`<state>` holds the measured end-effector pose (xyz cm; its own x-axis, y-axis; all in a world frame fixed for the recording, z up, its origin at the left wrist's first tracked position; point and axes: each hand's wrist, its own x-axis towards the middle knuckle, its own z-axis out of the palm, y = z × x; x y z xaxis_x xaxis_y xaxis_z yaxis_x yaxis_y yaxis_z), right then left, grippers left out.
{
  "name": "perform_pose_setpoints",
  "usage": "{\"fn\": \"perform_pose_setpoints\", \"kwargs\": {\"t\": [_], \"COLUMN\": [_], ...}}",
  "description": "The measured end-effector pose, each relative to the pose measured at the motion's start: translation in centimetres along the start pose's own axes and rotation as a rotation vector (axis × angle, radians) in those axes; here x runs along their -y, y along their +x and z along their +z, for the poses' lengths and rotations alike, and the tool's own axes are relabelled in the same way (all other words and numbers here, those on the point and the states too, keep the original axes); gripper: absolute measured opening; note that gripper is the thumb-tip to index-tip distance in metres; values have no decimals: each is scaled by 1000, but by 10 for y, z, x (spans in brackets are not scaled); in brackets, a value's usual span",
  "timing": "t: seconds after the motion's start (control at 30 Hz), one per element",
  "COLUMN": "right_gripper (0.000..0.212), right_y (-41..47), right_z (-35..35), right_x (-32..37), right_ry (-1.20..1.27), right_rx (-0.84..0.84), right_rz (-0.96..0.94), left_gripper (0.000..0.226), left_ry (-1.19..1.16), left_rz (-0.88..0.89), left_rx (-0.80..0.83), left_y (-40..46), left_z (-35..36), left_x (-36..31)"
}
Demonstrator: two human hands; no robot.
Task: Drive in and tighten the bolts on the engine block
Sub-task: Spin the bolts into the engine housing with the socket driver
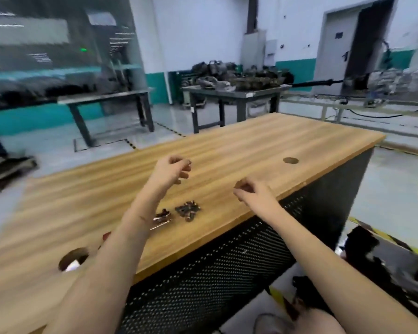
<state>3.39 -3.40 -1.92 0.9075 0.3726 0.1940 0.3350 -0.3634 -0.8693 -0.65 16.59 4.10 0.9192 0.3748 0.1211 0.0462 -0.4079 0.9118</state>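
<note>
A person is standing at a wooden surface (pixel 251 141) filling the middle of the frame, no engine block in sight. The left hand (pixel 171 171), centre frame, is pinching a small dark piece, likely a bolt; the right hand (pixel 249 191), right of centre, is curling around something too blurred to name. Loose bolts (pixel 188 209) are lying in a pile just below the hands, near the edge, where a nudge could be scattering them floorward.

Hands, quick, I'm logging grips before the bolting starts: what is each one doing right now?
Left hand: raised over the wooden bench, fingertips pinching a small dark piece, likely a bolt.
Right hand: fingers curled; whether it holds anything cannot be told.
</note>
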Motion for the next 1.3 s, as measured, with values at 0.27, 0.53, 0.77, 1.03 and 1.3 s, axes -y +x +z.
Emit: {"fn": "perform_pose_setpoints", "kwargs": {"t": [0.27, 0.53, 0.77, 1.03, 1.3], "right_gripper": [5, 5, 5, 27, 46], "right_y": [19, 18, 18, 16, 14], "right_z": [83, 107, 100, 100, 95], "right_x": [7, 23, 19, 40, 55], "right_ry": [-13, 37, -5, 74, 106], "right_rx": [162, 174, 160, 145, 188], "right_rz": [-12, -86, -68, -108, -204], "left_gripper": [5, 8, 48, 29, 35], "left_ry": [324, 491, 617, 102, 126], "left_rz": [-78, -87, -246, -90, -3], "left_rx": [13, -11, -68, -6, 231], "left_y": [-5, -8, -1, -2, -14], "left_z": [-64, -80, -57, -44, -37], "left_x": [51, 82, 106, 72, 41]}}
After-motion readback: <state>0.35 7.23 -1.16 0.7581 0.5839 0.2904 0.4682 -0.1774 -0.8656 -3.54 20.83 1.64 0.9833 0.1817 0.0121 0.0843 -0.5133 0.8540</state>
